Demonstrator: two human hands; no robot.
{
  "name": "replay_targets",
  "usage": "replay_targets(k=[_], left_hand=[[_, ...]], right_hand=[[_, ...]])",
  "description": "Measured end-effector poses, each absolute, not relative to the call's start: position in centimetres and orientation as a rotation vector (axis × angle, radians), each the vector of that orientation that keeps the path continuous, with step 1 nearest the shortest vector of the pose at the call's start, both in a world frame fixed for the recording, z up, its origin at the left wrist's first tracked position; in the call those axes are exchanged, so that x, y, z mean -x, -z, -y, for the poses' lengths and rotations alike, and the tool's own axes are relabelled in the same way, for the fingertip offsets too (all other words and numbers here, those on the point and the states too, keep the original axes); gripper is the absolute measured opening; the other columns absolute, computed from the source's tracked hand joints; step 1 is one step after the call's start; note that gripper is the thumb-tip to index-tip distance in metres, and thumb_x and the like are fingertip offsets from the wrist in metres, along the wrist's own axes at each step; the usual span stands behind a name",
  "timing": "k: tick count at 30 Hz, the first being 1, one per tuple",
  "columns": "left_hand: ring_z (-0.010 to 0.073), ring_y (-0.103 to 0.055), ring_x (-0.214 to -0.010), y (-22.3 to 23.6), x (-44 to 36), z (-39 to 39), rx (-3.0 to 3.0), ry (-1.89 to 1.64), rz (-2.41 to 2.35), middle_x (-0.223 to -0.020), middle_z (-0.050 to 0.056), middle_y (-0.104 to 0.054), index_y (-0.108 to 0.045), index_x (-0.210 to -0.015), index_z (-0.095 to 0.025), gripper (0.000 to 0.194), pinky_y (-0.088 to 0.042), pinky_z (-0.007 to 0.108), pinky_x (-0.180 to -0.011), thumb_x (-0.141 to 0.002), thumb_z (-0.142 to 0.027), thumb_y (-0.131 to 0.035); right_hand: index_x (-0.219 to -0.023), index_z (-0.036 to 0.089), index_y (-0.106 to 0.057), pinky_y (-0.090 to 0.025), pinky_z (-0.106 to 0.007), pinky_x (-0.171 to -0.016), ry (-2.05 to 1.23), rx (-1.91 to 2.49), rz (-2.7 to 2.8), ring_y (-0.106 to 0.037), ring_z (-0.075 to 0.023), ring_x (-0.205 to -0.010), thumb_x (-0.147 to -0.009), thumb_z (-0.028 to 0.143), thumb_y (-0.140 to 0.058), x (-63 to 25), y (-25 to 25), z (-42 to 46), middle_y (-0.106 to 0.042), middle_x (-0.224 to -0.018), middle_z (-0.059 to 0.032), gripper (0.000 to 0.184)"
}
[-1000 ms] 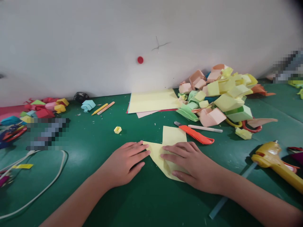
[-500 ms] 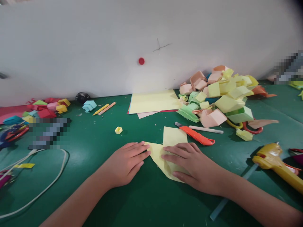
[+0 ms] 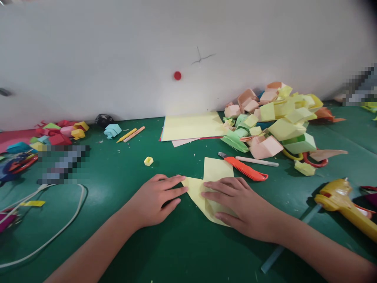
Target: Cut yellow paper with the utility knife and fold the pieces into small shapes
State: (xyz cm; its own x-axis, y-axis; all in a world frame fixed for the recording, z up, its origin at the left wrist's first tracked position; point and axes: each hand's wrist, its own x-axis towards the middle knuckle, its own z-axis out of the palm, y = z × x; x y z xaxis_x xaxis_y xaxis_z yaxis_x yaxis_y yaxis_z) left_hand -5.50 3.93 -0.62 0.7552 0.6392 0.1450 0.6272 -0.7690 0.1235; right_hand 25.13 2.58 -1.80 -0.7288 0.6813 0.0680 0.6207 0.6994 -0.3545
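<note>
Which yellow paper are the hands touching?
The pointy yellow sheet: the right hand lies on it, the left hand touches its corner. The farther sheet and the paper pile lie untouched.

Two human hands on my feed, both bare. I get the left hand (image 3: 156,202) and left forearm (image 3: 103,239) with skin uncovered from fingertips to the bottom edge of my view; same on my other side, right hand (image 3: 238,202) and right forearm (image 3: 318,237), out to the lower right. Slim build: slender fingers, rounded tips, smooth backs, knuckles faintly marked. Wrists narrow, forearms thicken toward the elbow ends. Both sides match in shape. Nails too small for me to judge length or finish.
</note>
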Motion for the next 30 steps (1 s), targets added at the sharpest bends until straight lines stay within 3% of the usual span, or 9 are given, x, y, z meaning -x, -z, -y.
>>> replay_targets(k=[5,12,19,22,26,30], left_hand=[[0.0247,-0.059,-0.125,0.4,5.3,-3.5,-2.762,-0.218,-1.175,-0.152,0.003,-0.049,-0.061,-0.135,-0.032,0.042,-0.046,0.045,-0.105,-0.098,-0.022,-0.046],[0.0257,-0.05,-0.137,0.4,5.4,-3.3,-2.75,-0.157,-1.158,-0.156,0.004,-0.043,-0.058,-0.139,-0.03,0.045,-0.043,0.047,-0.111,-0.096,-0.022,-0.047],[0.0233,-0.049,-0.139,0.3,5.3,-3.6,-2.767,-0.151,-1.109,-0.153,0.005,-0.047,-0.06,-0.137,-0.028,0.045,-0.042,0.045,-0.113,-0.095,-0.02,-0.047],[0.0235,-0.049,-0.139,0.1,5.2,-3.6,-2.755,-0.127,-1.096,-0.153,0.005,-0.048,-0.059,-0.138,-0.028,0.046,-0.042,0.044,-0.113,-0.095,-0.02,-0.046],[0.023,-0.048,-0.139,-0.2,5.1,-3.5,-2.748,-0.116,-1.096,-0.151,0.005,-0.051,-0.061,-0.136,-0.027,0.044,-0.04,0.045,-0.114,-0.095,-0.02,-0.045],[0.0237,-0.049,-0.139,-0.1,5.1,-3.4,-2.717,-0.14,-1.107,-0.15,0.005,-0.051,-0.062,-0.134,-0.027,0.043,-0.039,0.045,-0.115,-0.094,-0.02,-0.046]], right_hand=[[-0.143,0.035,-0.05,-0.04,-0.054,-0.104,-0.473,1.065,2.716,-0.043,-0.0327,-0.129,-0.096,0.037,-0.054,-25.1,1.8,-2.5,-0.046,-0.155,0.0003,0.047],[-0.143,0.035,-0.051,-0.039,-0.054,-0.103,-0.483,1.066,2.716,-0.044,-0.0327,-0.129,-0.097,0.038,-0.052,-25.0,1.7,-2.6,-0.049,-0.152,0.0003,0.045],[-0.122,0.027,-0.064,-0.036,-0.054,-0.099,-0.331,1.028,2.751,-0.052,-0.031,-0.117,-0.1,0.027,-0.043,-23.6,-0.4,-2.8,-0.063,-0.135,-0.0049,0.031],[-0.109,0.024,-0.067,-0.036,-0.054,-0.096,-0.239,0.994,2.832,-0.057,-0.029,-0.104,-0.1,0.024,-0.041,-22.1,-1.6,-3.4,-0.07,-0.112,-0.0071,0.028],[-0.124,0.026,-0.064,-0.035,-0.055,-0.093,-0.082,0.884,2.912,-0.056,-0.0318,-0.105,-0.102,0.033,-0.042,-20.4,-2.1,-4.1,-0.069,-0.11,-0.0077,0.032],[-0.116,0.029,-0.069,-0.034,-0.055,-0.095,-0.041,0.84,2.918,-0.055,-0.032,-0.108,-0.103,0.036,-0.044,-20.3,-1.6,-3.8,-0.069,-0.109,-0.0055,0.03]])
